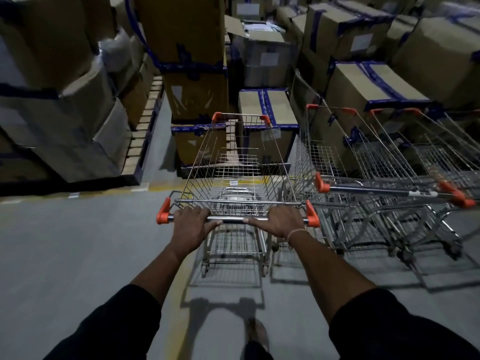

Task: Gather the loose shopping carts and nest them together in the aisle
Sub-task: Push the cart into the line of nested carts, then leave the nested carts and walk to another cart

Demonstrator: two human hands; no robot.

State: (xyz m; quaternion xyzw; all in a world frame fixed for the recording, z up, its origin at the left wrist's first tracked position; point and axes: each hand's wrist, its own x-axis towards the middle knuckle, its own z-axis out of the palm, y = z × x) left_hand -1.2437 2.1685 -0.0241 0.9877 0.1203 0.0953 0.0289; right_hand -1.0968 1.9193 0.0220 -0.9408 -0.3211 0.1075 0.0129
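- A wire shopping cart (pixel 235 175) stands in the centre of the frame, its long axis running from the lower middle up toward the top, narrow front end pointing away from the camera at the stacked cardboard boxes (pixel 265 120).
- Its handle bar (pixel 233 219) lies crosswise, left to right, with orange end caps at both ends.
- The left hand (pixel 191 224) is wrapped over the left part of the bar, fingers curled closed around it.
- The right hand (pixel 278 220) grips the right part of the bar the same way, fingers closed; a thin band sits on that wrist.
- Just to the right of it, in the right half of the frame, stand two nested carts (pixel 384 178), their axis angled slightly toward the upper left, handles nearest the camera.
- The held cart's right side is just beside the nearest of those carts.
- A yellow floor line (pixel 179 294) runs under the held cart on the grey floor.
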